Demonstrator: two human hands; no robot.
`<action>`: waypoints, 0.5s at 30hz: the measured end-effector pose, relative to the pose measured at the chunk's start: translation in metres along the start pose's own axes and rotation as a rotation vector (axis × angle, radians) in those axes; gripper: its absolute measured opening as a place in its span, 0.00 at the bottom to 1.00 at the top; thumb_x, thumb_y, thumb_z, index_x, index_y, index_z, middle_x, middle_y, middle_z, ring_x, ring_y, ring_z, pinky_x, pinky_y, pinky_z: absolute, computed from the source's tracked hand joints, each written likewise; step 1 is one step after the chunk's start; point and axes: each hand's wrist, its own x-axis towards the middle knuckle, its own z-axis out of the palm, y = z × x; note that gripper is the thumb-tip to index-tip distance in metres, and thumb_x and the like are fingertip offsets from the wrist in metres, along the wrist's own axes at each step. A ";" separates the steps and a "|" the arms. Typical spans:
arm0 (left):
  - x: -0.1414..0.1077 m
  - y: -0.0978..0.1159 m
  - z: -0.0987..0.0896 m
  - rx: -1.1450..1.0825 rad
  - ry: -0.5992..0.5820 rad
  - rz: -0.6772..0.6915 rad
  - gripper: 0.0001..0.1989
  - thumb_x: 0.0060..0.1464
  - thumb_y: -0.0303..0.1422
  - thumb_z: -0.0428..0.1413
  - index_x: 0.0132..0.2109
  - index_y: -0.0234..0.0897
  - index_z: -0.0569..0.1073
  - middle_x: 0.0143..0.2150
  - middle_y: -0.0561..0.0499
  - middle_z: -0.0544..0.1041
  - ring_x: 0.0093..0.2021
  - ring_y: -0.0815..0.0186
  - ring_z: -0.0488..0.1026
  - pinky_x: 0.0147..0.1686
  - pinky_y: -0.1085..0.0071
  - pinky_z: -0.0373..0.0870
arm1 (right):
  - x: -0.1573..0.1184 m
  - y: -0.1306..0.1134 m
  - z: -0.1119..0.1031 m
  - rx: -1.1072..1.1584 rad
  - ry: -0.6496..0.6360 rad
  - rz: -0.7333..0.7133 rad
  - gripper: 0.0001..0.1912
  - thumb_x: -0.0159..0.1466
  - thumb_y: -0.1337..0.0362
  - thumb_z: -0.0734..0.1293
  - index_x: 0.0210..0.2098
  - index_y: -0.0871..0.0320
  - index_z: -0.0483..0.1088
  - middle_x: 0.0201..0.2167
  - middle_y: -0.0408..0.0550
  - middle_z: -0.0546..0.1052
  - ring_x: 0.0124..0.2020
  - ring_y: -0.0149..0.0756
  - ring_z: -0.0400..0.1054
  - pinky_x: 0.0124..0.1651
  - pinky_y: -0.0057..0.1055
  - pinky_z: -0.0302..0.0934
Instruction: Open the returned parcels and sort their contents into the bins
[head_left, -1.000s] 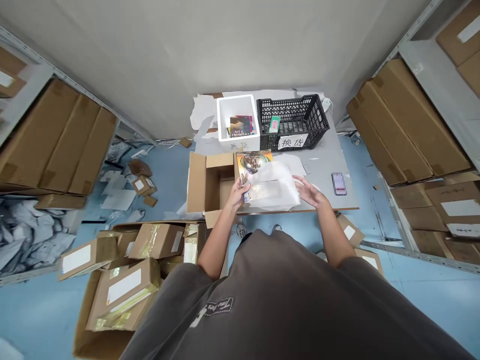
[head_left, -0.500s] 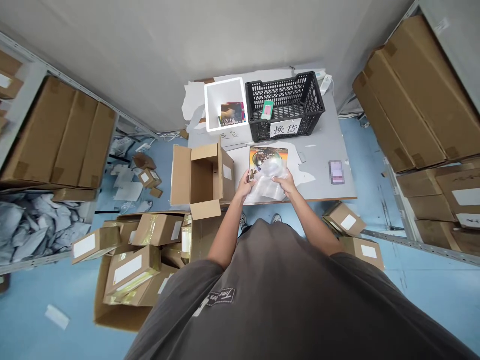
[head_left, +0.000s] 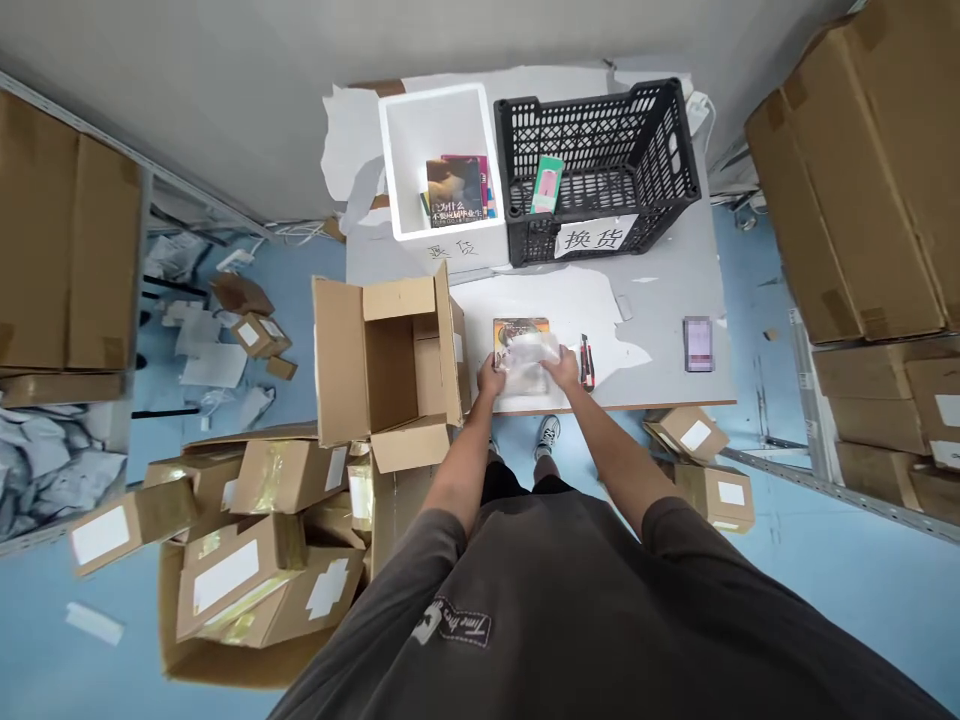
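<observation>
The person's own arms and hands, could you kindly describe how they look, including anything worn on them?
The dark grey, short fabric left sleeve and matching right sleeve look plain. They belong to a dark grey fabric shirt bearing a dark, roughly rectangular patch with pale stitching and lettering. The bare left hand and right hand show no gloves or watches.

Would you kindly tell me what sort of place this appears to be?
Probably a stockroom's parcel-handling corner: taped, labelled boxes are piled in a large carton, tall cartons line the side, and the black crate bears a handwritten sign.
</observation>
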 end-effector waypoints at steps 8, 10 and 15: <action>-0.044 -0.022 -0.003 0.265 0.103 0.147 0.26 0.65 0.28 0.57 0.68 0.39 0.79 0.69 0.34 0.74 0.72 0.43 0.68 0.73 0.50 0.65 | -0.067 -0.017 0.051 -0.179 0.043 -0.343 0.34 0.70 0.48 0.73 0.69 0.58 0.71 0.73 0.68 0.68 0.74 0.67 0.57 0.75 0.61 0.55; -0.050 -0.034 -0.006 0.203 0.003 0.212 0.29 0.63 0.26 0.57 0.70 0.38 0.78 0.69 0.34 0.73 0.72 0.43 0.67 0.75 0.50 0.63 | -0.073 -0.027 0.072 -0.213 -0.029 -0.249 0.32 0.69 0.50 0.75 0.68 0.58 0.73 0.75 0.69 0.65 0.74 0.70 0.53 0.74 0.63 0.53; -0.054 -0.053 -0.012 0.097 -0.085 0.214 0.38 0.56 0.27 0.62 0.74 0.36 0.74 0.75 0.33 0.69 0.78 0.40 0.60 0.81 0.48 0.52 | -0.047 -0.039 0.071 -0.113 -0.117 -0.193 0.13 0.72 0.63 0.68 0.53 0.56 0.79 0.66 0.65 0.72 0.70 0.62 0.58 0.75 0.56 0.53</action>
